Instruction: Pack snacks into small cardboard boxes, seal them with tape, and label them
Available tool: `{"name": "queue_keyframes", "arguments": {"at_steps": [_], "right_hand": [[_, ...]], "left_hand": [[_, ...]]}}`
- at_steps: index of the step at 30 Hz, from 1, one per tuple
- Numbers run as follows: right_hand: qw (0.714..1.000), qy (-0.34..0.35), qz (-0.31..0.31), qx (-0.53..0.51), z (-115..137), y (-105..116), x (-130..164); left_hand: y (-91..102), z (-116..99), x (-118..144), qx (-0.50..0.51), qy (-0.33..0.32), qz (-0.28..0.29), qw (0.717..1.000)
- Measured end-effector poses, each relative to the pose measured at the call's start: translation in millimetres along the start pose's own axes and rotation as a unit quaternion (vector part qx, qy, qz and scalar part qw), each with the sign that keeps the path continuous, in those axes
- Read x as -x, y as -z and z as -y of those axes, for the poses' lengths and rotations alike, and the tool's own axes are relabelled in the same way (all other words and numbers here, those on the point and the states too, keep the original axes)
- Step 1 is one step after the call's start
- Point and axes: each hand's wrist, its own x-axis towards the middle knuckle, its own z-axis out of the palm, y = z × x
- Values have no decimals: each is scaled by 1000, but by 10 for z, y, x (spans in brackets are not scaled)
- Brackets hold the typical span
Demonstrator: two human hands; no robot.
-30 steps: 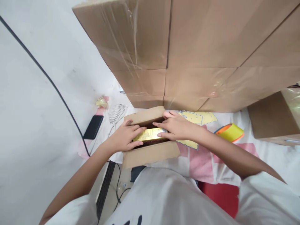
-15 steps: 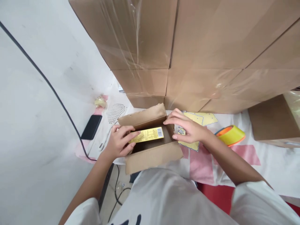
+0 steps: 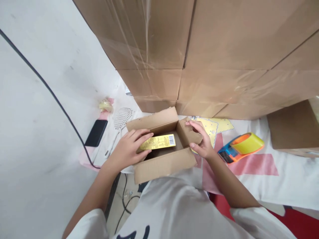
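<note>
An open carton sits on the table's near edge, just in front of the person's white shirt. Inside it lies a flat gold box with a barcode at its right end, stretched left to right.

The left hand rests over the carton's left end, fingers spread and laid on the left end of the gold box; it presses there rather than closes round it. The right hand is at the carton's right end, fingers curled loosely over the right flap, which it holds folded inward; the thumb is hidden behind the flap.

The far flap stands up and leans away, and the near flap hangs toward the person.

Right of the carton lies a tape gun, blue and orange with a yellow roll, on a white cloth with pink patches. A yellow sheet lies just beyond the right hand. Left of the carton are a white skimmer, a black phone and a crumpled yellowish scrap. A black cable runs down the white wall at left. A stack of taped boxes fills the far side, and another box stands at far right.
</note>
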Motion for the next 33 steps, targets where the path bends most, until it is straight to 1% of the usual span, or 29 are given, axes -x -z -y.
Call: {"name": "queue_keyframes", "arguments": {"at_steps": [2, 4, 5, 9, 13, 15, 16, 17, 18, 20, 21, 22, 23, 24, 27, 28, 29, 30, 32, 33], "right_hand": [[1000, 0, -28, -4, -8, -51, 10], [999, -7, -51, -10, -18, -94, 25], [998, -14, -57, -12, -22, -109, 36], [997, -38, -63, -16, -45, -127, 93], [995, -34, -67, -61, -88, -155, 147], [993, -25, -66, -94, -112, -190, 173], [992, -14, -61, -106, -122, -209, 185], [992, 3, -55, -115, -129, -227, 196], [992, 22, -45, -119, -133, -242, 204], [992, 49, -11, -116, -130, -258, 205], [992, 51, 4, -113, -122, -258, 198], [993, 46, 15, -111, -113, -253, 185], [993, 41, 25, -108, -101, -242, 171], [993, 42, 31, -105, -91, -225, 156], [993, 54, 42, -97, -70, -142, 154], [993, 51, 44, -100, -67, -108, 175], [993, 40, 46, -103, -63, -73, 206], [993, 25, 48, -102, -58, -40, 246], [995, 3, 64, -82, -38, 6, 333], [995, -2, 78, -70, -22, 12, 371]], "left_hand": [[36, -67, -111, -56, -1, 57, 997], [29, -125, -220, -101, -3, 91, 991], [18, -145, -268, -114, -3, 98, 989], [-8, -160, -379, -123, -7, 102, 987], [1, -125, -347, -97, 8, 93, 991], [1, -106, -289, -49, 20, 64, 997], [-4, -93, -252, -19, 23, 33, 999], [-15, -76, -213, 4, 30, -16, 999], [-32, -54, -172, 14, 50, -80, 995], [-89, 3, -93, 4, 129, -210, 969], [-128, 36, -56, 1, 172, -251, 952], [-172, 70, -19, 13, 206, -270, 941], [-217, 102, 18, 42, 222, -272, 935], [-258, 132, 57, 84, 219, -271, 934], [-328, 199, 194, 228, 150, -291, 917], [-326, 216, 244, 266, 121, -285, 913], [-313, 230, 293, 291, 94, -264, 915], [-291, 241, 339, 301, 71, -230, 923], [-243, 257, 415, 283, 43, -157, 945], [-224, 261, 441, 266, 37, -131, 954]]}}
